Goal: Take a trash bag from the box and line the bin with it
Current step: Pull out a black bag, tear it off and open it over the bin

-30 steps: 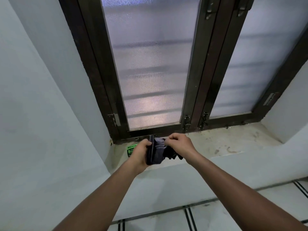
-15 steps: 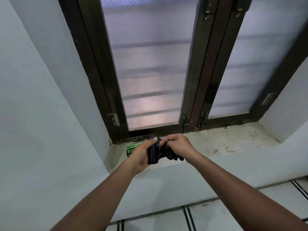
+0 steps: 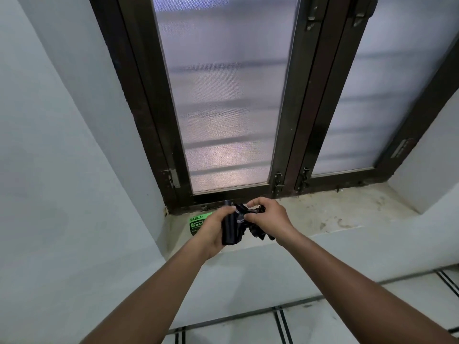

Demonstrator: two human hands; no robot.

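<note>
Trash bag roll [image 3: 229,229], black, held over the front edge of the window sill [image 3: 335,214], near its left end. Left hand [image 3: 211,230] grips the roll, fingers curled round it. Right hand [image 3: 267,217] pinches a crumpled loose bag end [image 3: 257,229] pulled off the roll, fingertips pressed together on the plastic. Green box [image 3: 196,223] lies on the sill's left corner, partly hidden behind the left hand. Frosted window [image 3: 223,108] behind.

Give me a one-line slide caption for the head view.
Left hand grips black trash-bag roll; right hand pulls a bag loose above green box on windowsill.
</note>
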